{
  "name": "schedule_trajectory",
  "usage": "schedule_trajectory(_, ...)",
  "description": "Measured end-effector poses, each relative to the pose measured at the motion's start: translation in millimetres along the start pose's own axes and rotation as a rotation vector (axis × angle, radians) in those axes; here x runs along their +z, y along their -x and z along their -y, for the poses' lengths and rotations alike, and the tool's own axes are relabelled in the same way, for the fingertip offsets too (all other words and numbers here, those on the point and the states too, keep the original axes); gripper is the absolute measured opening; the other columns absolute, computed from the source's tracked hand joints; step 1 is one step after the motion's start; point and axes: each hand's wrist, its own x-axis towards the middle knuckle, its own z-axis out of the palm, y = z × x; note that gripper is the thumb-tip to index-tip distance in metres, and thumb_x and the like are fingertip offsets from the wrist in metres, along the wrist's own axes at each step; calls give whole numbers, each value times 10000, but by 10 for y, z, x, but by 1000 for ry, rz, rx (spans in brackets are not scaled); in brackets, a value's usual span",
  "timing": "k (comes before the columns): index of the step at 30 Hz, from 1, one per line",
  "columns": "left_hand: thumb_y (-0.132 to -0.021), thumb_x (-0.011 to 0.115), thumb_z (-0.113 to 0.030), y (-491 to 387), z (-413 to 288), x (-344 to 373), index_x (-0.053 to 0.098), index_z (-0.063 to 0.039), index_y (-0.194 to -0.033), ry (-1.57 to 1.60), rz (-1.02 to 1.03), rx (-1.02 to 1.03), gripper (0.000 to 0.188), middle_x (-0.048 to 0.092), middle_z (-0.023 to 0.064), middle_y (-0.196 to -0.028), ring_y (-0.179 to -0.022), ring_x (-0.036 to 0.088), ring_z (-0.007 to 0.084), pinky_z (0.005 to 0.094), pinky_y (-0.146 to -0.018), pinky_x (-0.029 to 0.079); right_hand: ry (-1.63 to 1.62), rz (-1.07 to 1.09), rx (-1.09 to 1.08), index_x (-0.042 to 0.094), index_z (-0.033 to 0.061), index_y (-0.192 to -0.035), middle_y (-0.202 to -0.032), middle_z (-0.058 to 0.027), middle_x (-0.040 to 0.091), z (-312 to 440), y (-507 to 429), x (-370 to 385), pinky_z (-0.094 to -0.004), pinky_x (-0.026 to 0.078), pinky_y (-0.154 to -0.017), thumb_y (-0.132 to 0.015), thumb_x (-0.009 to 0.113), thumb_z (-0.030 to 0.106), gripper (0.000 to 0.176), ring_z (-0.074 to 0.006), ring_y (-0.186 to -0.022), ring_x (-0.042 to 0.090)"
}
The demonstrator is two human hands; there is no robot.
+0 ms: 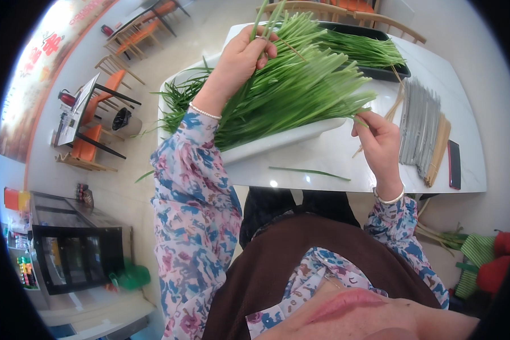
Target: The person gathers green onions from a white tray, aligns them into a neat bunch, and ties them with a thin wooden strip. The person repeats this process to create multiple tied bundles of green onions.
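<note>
A large heap of green garlic chives (pixel 280 93) lies in a white tray (pixel 280 141) on the marble-look table. My left hand (pixel 248 53) is above the heap's upper left part, closed on a few chive stalks and a thin wooden skewer that points down to the right. At the heap's right edge, my right hand (pixel 376 140) pinches the pale end of a chive stalk between thumb and fingers. One loose chive leaf (pixel 309 171) lies near the table's front edge. A black tray (pixel 401 70) at the back holds more chives, laid side by side.
Right of my right hand lie a row of metal skewers (pixel 418 123), bundled wooden skewers (pixel 438 148) and a phone (pixel 454 165). Some loose wooden skewers (pixel 393 108) lie beside the metal ones. Wooden chairs (pixel 389 23) stand behind the table (pixel 467 127).
</note>
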Motion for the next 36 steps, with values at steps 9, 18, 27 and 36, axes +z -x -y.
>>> schedule_trajectory(9,-986,559,-222,28,42,-48,611,-38,-1246,54,-45,-47,322,580,-25,-749,-573,454,30,168,-540,372,-52,-8,-9,669,-66,-998,-696,-4,597,-41,-3,9,-190,370,-546,-892,586,4,152,-29,-618,491)
schedule_trajectory(18,-992,544,-230,70,35,31,634,7,-1133,73,-4,15,289,572,-17,-844,-697,494,43,190,-656,415,-34,-10,-24,675,-61,-999,-695,-2,604,-26,-10,12,-184,364,-545,-889,588,2,154,-21,-619,488)
schedule_trajectory(27,-977,577,-220,98,34,-71,631,47,-1150,236,70,-83,322,493,-55,-797,-675,406,41,167,-606,347,-14,-7,-12,674,-61,-967,-691,-7,614,-19,-9,9,-182,361,-541,-883,588,2,136,-18,-614,488)
schedule_trajectory(36,-979,578,-230,105,59,-43,628,51,-1138,239,52,-28,327,478,-55,-789,-669,390,43,169,-602,339,5,-3,-18,675,-65,-960,-692,-8,618,-12,-8,11,-182,361,-535,-864,583,-9,145,-20,-609,495)
